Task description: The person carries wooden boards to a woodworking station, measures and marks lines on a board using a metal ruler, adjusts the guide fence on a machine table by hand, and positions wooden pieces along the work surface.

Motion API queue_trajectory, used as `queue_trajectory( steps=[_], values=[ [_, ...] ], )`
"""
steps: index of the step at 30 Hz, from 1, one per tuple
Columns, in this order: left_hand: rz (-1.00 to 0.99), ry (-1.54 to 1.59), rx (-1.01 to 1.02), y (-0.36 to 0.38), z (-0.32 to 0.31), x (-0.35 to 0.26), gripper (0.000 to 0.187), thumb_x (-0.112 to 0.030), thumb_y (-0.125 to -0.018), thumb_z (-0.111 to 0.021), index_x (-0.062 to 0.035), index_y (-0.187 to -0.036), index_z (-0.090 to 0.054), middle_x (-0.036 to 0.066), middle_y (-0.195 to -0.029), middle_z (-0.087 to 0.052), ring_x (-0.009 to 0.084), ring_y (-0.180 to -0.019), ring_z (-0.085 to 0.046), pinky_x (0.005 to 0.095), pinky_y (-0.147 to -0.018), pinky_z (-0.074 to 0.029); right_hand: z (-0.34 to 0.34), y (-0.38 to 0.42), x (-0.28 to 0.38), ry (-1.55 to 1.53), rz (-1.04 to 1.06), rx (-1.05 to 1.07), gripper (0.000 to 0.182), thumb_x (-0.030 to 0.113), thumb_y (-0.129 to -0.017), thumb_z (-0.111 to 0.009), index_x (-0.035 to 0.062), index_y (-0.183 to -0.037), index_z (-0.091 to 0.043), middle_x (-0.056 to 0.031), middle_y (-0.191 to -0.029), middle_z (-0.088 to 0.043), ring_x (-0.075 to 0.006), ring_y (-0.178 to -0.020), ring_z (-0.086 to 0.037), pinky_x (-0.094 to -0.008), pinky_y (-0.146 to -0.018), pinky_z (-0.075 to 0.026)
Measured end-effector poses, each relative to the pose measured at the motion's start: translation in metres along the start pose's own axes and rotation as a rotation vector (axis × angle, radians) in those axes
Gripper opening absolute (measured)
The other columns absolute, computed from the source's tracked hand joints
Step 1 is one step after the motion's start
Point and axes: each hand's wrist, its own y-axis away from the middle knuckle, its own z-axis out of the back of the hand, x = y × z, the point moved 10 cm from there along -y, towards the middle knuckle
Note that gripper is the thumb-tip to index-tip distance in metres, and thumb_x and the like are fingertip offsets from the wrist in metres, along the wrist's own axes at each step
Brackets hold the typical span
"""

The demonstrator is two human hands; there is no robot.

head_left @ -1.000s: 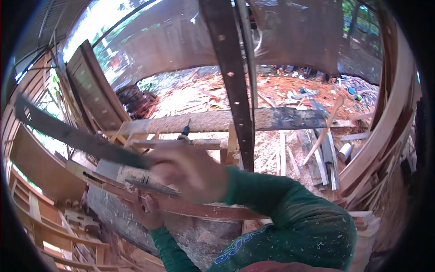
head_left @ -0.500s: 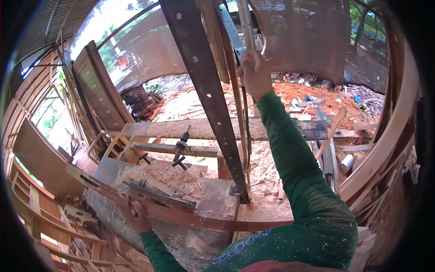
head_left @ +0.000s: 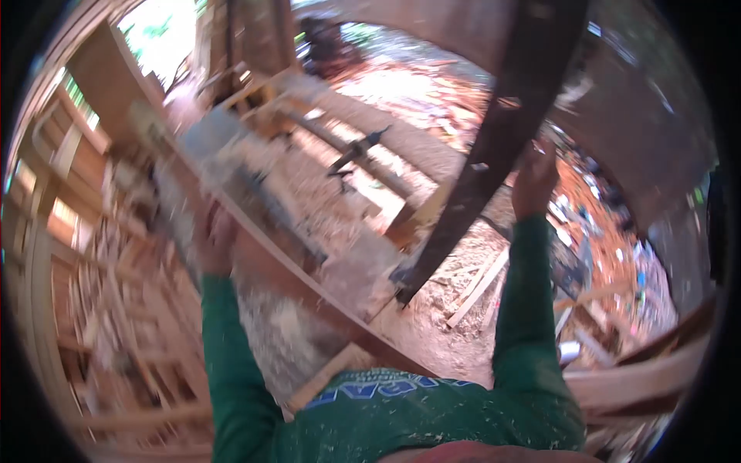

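Observation:
A long reddish-brown wooden board [head_left: 289,285] runs diagonally along the near side of the workbench, on its edge. My left hand [head_left: 214,235] is closed on its left part, blurred by motion. A dark beam with several holes [head_left: 494,147] slants down to the bench's end. Close to the right side of this beam is my right hand [head_left: 536,179], raised; blur hides whether its fingers hold anything. Wood shavings [head_left: 309,189] cover much of the bench, and a dark clamp [head_left: 359,150] lies beyond them.
Wooden frames and slats [head_left: 116,309] stand at the left. Loose wood strips [head_left: 478,289] lie on the shavings-covered ground beyond the bench's end. Curved boards [head_left: 656,378] are at the lower right, and a dark sheet [head_left: 625,116] hangs at the upper right.
The view has turned and tilted down. My right hand has come down from high up, and the light metal strip it held is no longer visible. My left hand remains at the board.

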Motion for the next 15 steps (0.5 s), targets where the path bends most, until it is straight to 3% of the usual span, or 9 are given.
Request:
queue_trajectory(
  steps=[1,3,5,7,8,10,12,14,15],
  values=[
    [-0.163,-0.141,-0.018,-0.001,-0.002,-0.017,0.055,-0.027,-0.099,-0.067,-0.0016,-0.146,-0.053,0.014,-0.14,-0.062,0.0233,-0.124,-0.061,0.0356,-0.104,-0.046,0.001,0.042,-0.017,0.153,-0.116,0.111,0.035,0.032,-0.104,-0.057,-0.0026,-0.112,-0.061,-0.0204,-0.092,-0.07,-0.0339,-0.082,-0.069,-0.0436,-0.073,-0.053],
    [-0.142,-0.18,-0.054,0.004,-0.005,-0.03,0.051,-0.025,-0.099,-0.067,-0.0017,-0.143,-0.057,0.014,-0.138,-0.064,0.0234,-0.126,-0.06,0.037,-0.108,-0.045,0.006,0.166,-0.076,0.258,-0.198,0.386,0.03,0.03,-0.103,-0.058,0.0007,-0.106,-0.062,-0.0237,-0.097,-0.07,-0.0412,-0.088,-0.07,-0.0488,-0.075,-0.054],
    [-0.126,-0.186,-0.05,0.007,-0.005,-0.026,0.06,-0.026,-0.099,-0.068,-0.0042,-0.15,-0.048,0.014,-0.147,-0.056,0.0239,-0.128,-0.058,0.036,-0.108,-0.044,0.016,0.319,-0.135,0.384,-0.335,0.808,0.023,0.03,-0.1,-0.061,0.0071,-0.103,-0.065,-0.0281,-0.096,-0.069,-0.0447,-0.092,-0.069,-0.0529,-0.076,-0.055],
    [-0.109,-0.013,-0.117,0.02,-0.014,-0.03,0.067,-0.03,-0.1,-0.066,-0.0074,-0.157,-0.039,0.012,-0.156,-0.047,0.0239,-0.131,-0.055,0.0356,-0.109,-0.043,0.067,0.458,-0.116,0.211,-0.352,1.131,0.039,0.029,-0.092,-0.073,0.0032,-0.12,-0.063,-0.0232,-0.11,-0.071,-0.0417,-0.106,-0.067,-0.05,-0.095,-0.052],
    [-0.102,0.122,-0.168,0.026,-0.016,-0.03,0.071,-0.033,-0.101,-0.065,-0.0092,-0.16,-0.034,0.011,-0.16,-0.043,0.0238,-0.132,-0.054,0.0356,-0.109,-0.043,0.096,0.525,-0.11,0.236,-0.431,1.301,0.064,0.028,-0.085,-0.079,0.0004,-0.137,-0.054,-0.024,-0.127,-0.066,-0.0414,-0.122,-0.061,-0.047,-0.107,-0.048],
    [-0.082,0.171,-0.146,0.052,-0.019,0.011,0.076,-0.043,-0.102,-0.06,-0.0108,-0.163,-0.026,0.011,-0.164,-0.035,0.0247,-0.136,-0.05,0.0375,-0.11,-0.041,0.137,0.58,-0.062,0.238,-0.541,1.409,0.085,0.029,-0.077,-0.086,0.0013,-0.147,-0.045,-0.0257,-0.143,-0.055,-0.0426,-0.134,-0.052,-0.0453,-0.116,-0.04],
    [0.139,0.355,-0.174,0.103,-0.035,0.077,0.08,-0.054,-0.102,-0.054,-0.0096,-0.162,-0.026,0.011,-0.165,-0.034,0.0268,-0.138,-0.047,0.0417,-0.113,-0.039,0.171,0.596,-0.063,0.209,-0.603,1.141,0.1,0.036,-0.07,-0.089,-0.0002,-0.149,-0.04,-0.0271,-0.143,-0.053,-0.0421,-0.135,-0.051,-0.0471,-0.113,-0.043],
    [0.493,0.671,-0.152,0.175,-0.071,0.153,0.081,-0.061,-0.1,-0.052,-0.0074,-0.158,-0.034,0.012,-0.16,-0.041,0.03,-0.139,-0.047,0.0463,-0.113,-0.039,0.185,0.618,-0.092,0.405,-0.784,1.305,0.103,0.035,-0.067,-0.092,0.0023,-0.15,-0.041,-0.0266,-0.14,-0.056,-0.0426,-0.13,-0.054,-0.0487,-0.111,-0.044],
    [0.653,0.839,-0.087,0.21,-0.093,0.193,0.081,-0.063,-0.099,-0.053,-0.007,-0.156,-0.038,0.013,-0.156,-0.046,0.0315,-0.138,-0.047,0.0475,-0.112,-0.041,0.185,0.633,-0.114,0.511,-0.725,1.35,0.099,0.035,-0.063,-0.092,0.0036,-0.145,-0.046,-0.0253,-0.135,-0.058,-0.0419,-0.127,-0.056,-0.0477,-0.108,-0.045]
  ],
)
